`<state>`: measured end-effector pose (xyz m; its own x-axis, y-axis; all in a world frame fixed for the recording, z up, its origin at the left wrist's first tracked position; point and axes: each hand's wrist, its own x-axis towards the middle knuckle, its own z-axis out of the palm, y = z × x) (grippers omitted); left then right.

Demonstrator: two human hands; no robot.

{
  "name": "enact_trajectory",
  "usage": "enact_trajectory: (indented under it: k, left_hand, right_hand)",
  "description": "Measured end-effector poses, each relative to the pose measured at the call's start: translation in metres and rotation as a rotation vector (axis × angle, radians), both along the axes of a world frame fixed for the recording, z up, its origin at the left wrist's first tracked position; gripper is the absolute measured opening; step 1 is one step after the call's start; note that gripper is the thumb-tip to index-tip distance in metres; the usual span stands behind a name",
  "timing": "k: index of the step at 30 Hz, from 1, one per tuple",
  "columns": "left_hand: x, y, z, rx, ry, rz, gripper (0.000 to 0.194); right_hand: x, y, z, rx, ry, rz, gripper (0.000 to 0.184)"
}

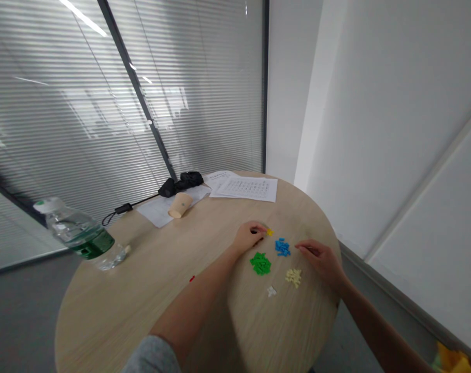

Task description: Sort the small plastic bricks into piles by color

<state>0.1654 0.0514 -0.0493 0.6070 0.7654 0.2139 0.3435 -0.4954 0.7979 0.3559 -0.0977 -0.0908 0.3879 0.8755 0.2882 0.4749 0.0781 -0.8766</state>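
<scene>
A: L hand (251, 237), what's it on?
B: Curled down on the round wood table (142, 305). L fingers (259, 228) bent, tips just left of the yellow plastic bits (270, 232), basically touching. Can't tell if they're pinching anything, tips too small in view
A: Yellow bits' long axis?
B: Too tiny to read. Small loose cluster, no clear axis. L hand's much nearer, R hand's well off to the right
A: And R hand (323, 260)?
B: Flat-ish, R fingers (306, 248) loosely open, pointing left, nothing visible in them. Blue plastic bits (282, 247) sit just left of the tips, cream plastic bits (293, 277) below-left
A: Green?
B: Green plastic bits (260, 263) right below L fingers, by the heel of L hand. White plastic bits (271, 291) further down, between both hands. One red bit (191, 278) out left of L wrist, apart from the rest
A: Anything else near?
B: Far side past L fingers: printed sheets (246, 188), paper cup (180, 204) on its side, water bottle (77, 230) well left. Grey sleeve (152, 355) on L arm, bottom of view
</scene>
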Motion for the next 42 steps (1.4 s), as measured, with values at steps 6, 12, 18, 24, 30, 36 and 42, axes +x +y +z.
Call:
enact_trajectory:
  k: [6, 12, 18, 24, 30, 36, 42]
  left_hand:
    - [-0.031, -0.010, 0.030, 0.044, -0.097, 0.186, 0.019]
    - [-0.118, -0.046, 0.051, 0.135, -0.081, 0.285, 0.020]
    - [-0.210, -0.079, 0.026, 0.096, 0.060, 0.492, 0.029]
    - [-0.236, -0.090, 0.004, 0.197, 0.260, 0.457, 0.033]
    - [-0.203, -0.078, 0.013, 0.137, 0.399, 0.304, 0.032]
    - [-0.191, -0.071, 0.017, 0.123, 0.394, 0.292, 0.023]
    - [-0.192, -0.074, 0.015, 0.138, 0.373, 0.300, 0.018]
  right_hand:
    - [0.000, 0.001, -0.001, 0.043, -0.055, 0.099, 0.025]
    - [-0.002, 0.020, 0.003, 0.085, -0.180, 0.192, 0.024]
    - [-0.008, 0.045, 0.006, 0.095, -0.269, 0.291, 0.023]
    - [-0.015, 0.051, 0.004, 0.090, -0.336, 0.325, 0.021]
    - [-0.017, 0.049, 0.004, 0.080, -0.401, 0.349, 0.021]
    - [-0.017, 0.047, 0.005, 0.101, -0.405, 0.302, 0.022]
    - [-0.016, 0.048, 0.007, 0.086, -0.336, 0.276, 0.022]
